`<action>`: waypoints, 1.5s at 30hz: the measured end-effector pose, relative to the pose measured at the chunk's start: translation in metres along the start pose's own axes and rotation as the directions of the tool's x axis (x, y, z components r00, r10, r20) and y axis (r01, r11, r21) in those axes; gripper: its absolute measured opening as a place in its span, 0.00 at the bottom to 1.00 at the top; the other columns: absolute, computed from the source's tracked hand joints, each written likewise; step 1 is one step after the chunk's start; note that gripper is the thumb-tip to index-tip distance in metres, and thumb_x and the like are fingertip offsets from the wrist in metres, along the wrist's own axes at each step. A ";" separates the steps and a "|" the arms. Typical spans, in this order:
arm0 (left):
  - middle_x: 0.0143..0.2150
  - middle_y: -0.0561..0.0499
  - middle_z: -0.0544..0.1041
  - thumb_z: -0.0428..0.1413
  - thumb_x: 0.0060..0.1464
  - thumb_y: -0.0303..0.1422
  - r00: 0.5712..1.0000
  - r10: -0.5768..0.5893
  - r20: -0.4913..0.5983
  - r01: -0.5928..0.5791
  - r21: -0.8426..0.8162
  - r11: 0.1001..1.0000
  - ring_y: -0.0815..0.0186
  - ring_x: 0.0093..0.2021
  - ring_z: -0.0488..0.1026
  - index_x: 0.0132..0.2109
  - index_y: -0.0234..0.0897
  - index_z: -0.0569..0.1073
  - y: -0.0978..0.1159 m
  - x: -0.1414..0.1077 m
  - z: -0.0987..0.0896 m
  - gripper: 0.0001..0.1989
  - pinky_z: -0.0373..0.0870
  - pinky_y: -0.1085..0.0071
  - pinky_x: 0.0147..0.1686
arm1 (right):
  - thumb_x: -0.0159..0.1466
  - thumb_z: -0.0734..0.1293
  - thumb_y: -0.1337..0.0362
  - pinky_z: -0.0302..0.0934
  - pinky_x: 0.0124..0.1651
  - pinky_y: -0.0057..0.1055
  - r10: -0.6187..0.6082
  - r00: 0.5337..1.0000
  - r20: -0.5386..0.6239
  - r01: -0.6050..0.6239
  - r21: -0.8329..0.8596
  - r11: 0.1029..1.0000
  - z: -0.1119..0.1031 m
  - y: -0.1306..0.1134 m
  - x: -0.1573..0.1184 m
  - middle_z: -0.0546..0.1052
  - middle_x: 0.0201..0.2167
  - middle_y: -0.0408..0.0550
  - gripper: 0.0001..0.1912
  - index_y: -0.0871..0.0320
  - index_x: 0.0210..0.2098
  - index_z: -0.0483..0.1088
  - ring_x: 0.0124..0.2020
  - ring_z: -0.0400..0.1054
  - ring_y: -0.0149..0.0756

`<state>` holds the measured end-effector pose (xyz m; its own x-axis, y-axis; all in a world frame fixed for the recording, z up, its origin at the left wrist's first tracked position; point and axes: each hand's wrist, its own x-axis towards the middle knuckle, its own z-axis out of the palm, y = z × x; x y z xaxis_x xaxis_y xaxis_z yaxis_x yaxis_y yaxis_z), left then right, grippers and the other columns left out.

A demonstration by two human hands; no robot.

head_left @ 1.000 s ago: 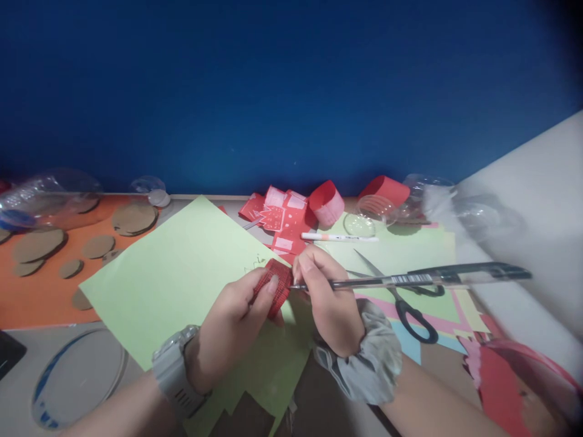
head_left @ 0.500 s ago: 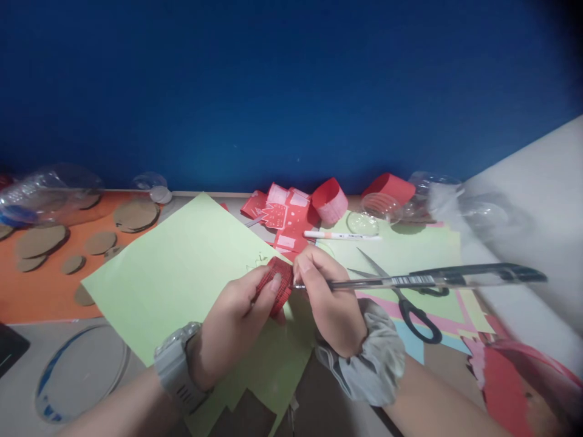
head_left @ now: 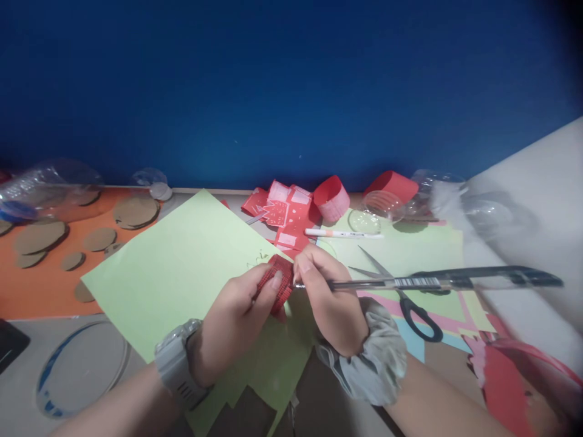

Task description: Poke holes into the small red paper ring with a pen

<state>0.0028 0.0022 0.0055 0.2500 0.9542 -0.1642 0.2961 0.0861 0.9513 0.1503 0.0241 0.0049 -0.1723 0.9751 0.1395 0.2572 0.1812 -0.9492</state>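
My left hand [head_left: 243, 312] pinches a small red piece [head_left: 281, 276] with a dark grid pattern, thumb on top. It looks like folded paper. My right hand [head_left: 330, 300] is closed around a clear-barrelled pen [head_left: 387, 283], which points left with its tip at the right edge of the red piece. Both hands are above a light green sheet [head_left: 168, 273] that bears a small dark line drawing beside the red piece. Black-handled scissors [head_left: 416, 318] lie with parted blades on papers behind the pen.
Cardboard discs [head_left: 136, 211] lie on orange paper [head_left: 27, 291] at left, near a clear plastic bottle [head_left: 36, 191]. Red paper pieces [head_left: 291, 212], a red paper ring [head_left: 331, 199] and a white marker [head_left: 341, 233] lie along the blue wall [head_left: 291, 91]. Red scraps [head_left: 510, 376] are at right.
The pen's far end has swung slightly to the right. Its tip stays by the red piece, and both hands keep nearly the same place and grip.
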 end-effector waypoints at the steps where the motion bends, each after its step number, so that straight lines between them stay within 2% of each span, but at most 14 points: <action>1: 0.24 0.56 0.70 0.44 0.67 0.37 1.000 -0.001 -0.001 0.001 0.000 1.000 0.69 0.27 0.64 0.30 0.38 0.65 0.000 0.000 0.000 0.17 0.59 0.74 0.32 | 0.68 0.55 0.66 0.49 0.28 0.27 -0.001 1.000 -0.002 0.001 -0.004 1.000 0.000 0.000 0.000 0.57 0.21 0.40 0.16 0.57 0.23 0.54 0.25 0.53 0.30; 7: 0.24 0.57 0.70 0.44 0.67 0.37 1.000 -0.006 0.004 0.006 -0.006 1.000 0.70 0.27 0.64 0.30 0.38 0.64 0.000 0.000 -0.001 0.16 0.59 0.74 0.32 | 0.69 0.55 0.65 0.50 0.28 0.27 -0.011 1.000 -0.019 0.011 0.016 1.000 0.000 0.001 0.000 0.58 0.21 0.39 0.16 0.57 0.24 0.55 0.25 0.53 0.29; 15: 0.24 0.57 0.70 0.44 0.67 0.38 1.000 -0.020 0.006 0.020 0.001 1.000 0.70 0.26 0.65 0.29 0.38 0.64 0.000 0.000 0.000 0.17 0.59 0.74 0.32 | 0.68 0.56 0.65 0.49 0.27 0.28 0.008 1.000 0.015 -0.007 -0.032 0.999 0.000 0.000 0.000 0.57 0.21 0.40 0.16 0.57 0.23 0.54 0.24 0.53 0.29; 20: 0.24 0.57 0.70 0.44 0.67 0.36 1.000 0.001 0.001 -0.001 0.008 1.000 0.70 0.27 0.65 0.31 0.38 0.65 -0.001 0.000 0.000 0.15 0.59 0.74 0.32 | 0.68 0.55 0.66 0.49 0.28 0.28 -0.008 1.000 -0.016 0.008 -0.019 1.000 0.000 0.001 0.000 0.57 0.20 0.40 0.16 0.57 0.23 0.54 0.24 0.53 0.29; 27: 0.24 0.57 0.69 0.44 0.67 0.37 1.000 0.010 0.012 -0.010 -0.008 1.000 0.71 0.26 0.63 0.30 0.37 0.63 0.000 0.001 -0.001 0.16 0.59 0.74 0.31 | 0.66 0.56 0.70 0.47 0.26 0.27 -0.004 0.999 0.036 0.006 -0.047 0.999 0.000 0.001 -0.003 0.56 0.20 0.39 0.13 0.57 0.24 0.55 0.23 0.51 0.28; 34: 0.25 0.57 0.70 0.44 0.67 0.35 1.000 0.020 0.004 -0.020 -0.010 1.000 0.70 0.27 0.64 0.30 0.37 0.65 -0.001 0.000 0.000 0.16 0.59 0.75 0.32 | 0.68 0.56 0.66 0.49 0.27 0.27 -0.001 1.000 -0.008 0.001 -0.037 0.999 0.000 0.001 -0.001 0.56 0.20 0.39 0.16 0.57 0.23 0.54 0.24 0.52 0.29; 41: 0.24 0.58 0.67 0.44 0.67 0.36 1.000 0.031 0.006 -0.030 -0.015 0.999 0.72 0.26 0.63 0.29 0.37 0.62 -0.002 -0.001 -0.001 0.17 0.59 0.76 0.31 | 0.65 0.56 0.70 0.48 0.26 0.25 -0.053 0.997 0.052 0.057 -0.076 0.995 0.000 0.001 -0.003 0.57 0.20 0.37 0.13 0.57 0.24 0.55 0.23 0.52 0.26; 45: 0.24 0.59 0.67 0.44 0.67 0.36 1.000 0.027 0.004 -0.027 -0.009 1.000 0.73 0.26 0.62 0.29 0.37 0.63 -0.002 0.001 -0.001 0.17 0.59 0.76 0.31 | 0.66 0.56 0.70 0.48 0.26 0.25 -0.043 0.999 0.030 0.045 -0.078 0.996 0.000 0.002 -0.002 0.56 0.20 0.38 0.13 0.57 0.24 0.55 0.23 0.52 0.27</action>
<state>0.0017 0.0027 0.0032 0.2613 0.9551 -0.1393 0.2808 0.0629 0.9577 0.1511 0.0225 0.0030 -0.2117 0.9621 0.1718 0.3228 0.2348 -0.9169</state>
